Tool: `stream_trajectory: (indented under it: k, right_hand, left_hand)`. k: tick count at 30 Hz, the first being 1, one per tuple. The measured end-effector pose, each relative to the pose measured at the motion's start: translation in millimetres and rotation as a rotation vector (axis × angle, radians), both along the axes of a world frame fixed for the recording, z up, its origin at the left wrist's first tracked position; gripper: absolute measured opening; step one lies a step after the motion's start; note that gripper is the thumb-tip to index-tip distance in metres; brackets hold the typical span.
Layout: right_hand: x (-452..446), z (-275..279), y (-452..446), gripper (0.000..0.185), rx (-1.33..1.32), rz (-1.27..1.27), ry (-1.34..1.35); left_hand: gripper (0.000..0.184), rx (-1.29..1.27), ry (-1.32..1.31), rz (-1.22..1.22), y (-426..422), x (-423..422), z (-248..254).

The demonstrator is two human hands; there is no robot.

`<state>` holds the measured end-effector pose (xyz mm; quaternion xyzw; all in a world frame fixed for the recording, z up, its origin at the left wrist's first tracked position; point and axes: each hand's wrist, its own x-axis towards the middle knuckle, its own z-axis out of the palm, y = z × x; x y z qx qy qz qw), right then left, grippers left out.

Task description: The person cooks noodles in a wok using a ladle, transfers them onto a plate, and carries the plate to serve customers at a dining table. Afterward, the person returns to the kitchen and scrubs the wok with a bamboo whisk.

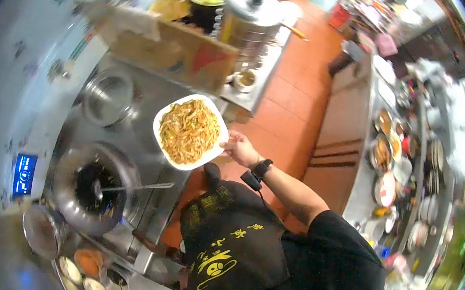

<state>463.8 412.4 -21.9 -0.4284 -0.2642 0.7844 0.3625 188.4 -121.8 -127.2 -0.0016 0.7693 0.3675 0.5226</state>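
My right hand (240, 148) grips the edge of a squarish white plate (223, 121), fingers closed on its right side. A heap of brown stir-fried noodles with bits of green (190, 130) fills the plate. It is held over the front edge of the steel cooking range (161, 86). To the lower left, a large wok (65, 185) sits on the range with a long-handled ladle (142, 186) lying in it. My left hand is out of view.
A cardboard sheet (168, 54) stands behind the plate, near a lidded steel pot (252, 15). A round basin (108, 98) is on the range. Seasoning containers (88, 263) sit at lower left. A counter (356, 185) with dishes runs along the right, beyond the red tiled floor (292, 94).
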Motion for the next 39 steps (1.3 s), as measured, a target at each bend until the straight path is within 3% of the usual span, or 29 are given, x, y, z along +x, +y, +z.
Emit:
stream_trajectory:
  k: [6,9,12,13,15,20,29,32,35,36,38,39]
  right_hand:
    - [146.2,89.6,-85.3,0.031,0.052,-0.262,-0.043]
    - [226.6,80.9,-112.7,0.027,0.056,-0.391,-0.076]
    - [298.2,78.3,-128.3,0.031,0.122,-0.512,-0.012]
    - [319.0,86.1,-135.8,0.036,0.089,-0.570,-0.138]
    - [366.0,84.0,-146.3,0.037,0.061,-0.627,-0.119]
    - [458.8,91.9,-128.9,0.022,0.058,-0.775,-0.073]
    - [651.2,69.5,14.7,0.019,0.075,-0.940,-0.125]
    - [707.5,70.1,84.5,0.022,0.081,-1.005,-0.012]
    - [755.0,65.5,166.4,0.023,0.071,-1.078,0.010]
    - [770.3,65.9,191.2,0.028,0.045,-1.065,-0.049]
    - [796.2,70.0,247.5,0.034,0.078,-1.084,-0.054]
    - [807.2,91.9,281.8,0.035,0.069,-1.083,-0.078]
  left_hand:
    - [0.021,-0.002,0.016,-0.283,69.9,-20.4,-12.8]
    - [0.020,-0.006,0.040,-0.420,123.9,-8.0,-16.3]
    - [0.020,0.011,0.061,-0.558,181.4,28.9,-28.7]
    - [0.020,0.029,0.064,-0.612,207.8,44.4,-37.9]
    - [0.019,0.047,0.052,-0.717,261.2,96.0,-45.6]
    - [0.018,0.051,0.068,-0.944,394.7,198.1,-38.8]
    - [0.017,0.075,0.083,-1.094,621.8,377.7,-2.7]
    - [0.022,0.130,0.161,-1.136,670.9,453.6,65.0]
    - [0.021,0.039,-0.071,-0.922,699.3,403.7,-74.3]
    - [0.016,0.045,-0.009,-1.136,713.9,396.0,-88.5]
    - [0.019,-0.565,0.284,-1.014,755.2,453.7,-49.5]
    - [0.018,-0.587,0.226,-1.016,777.4,478.2,-39.8]
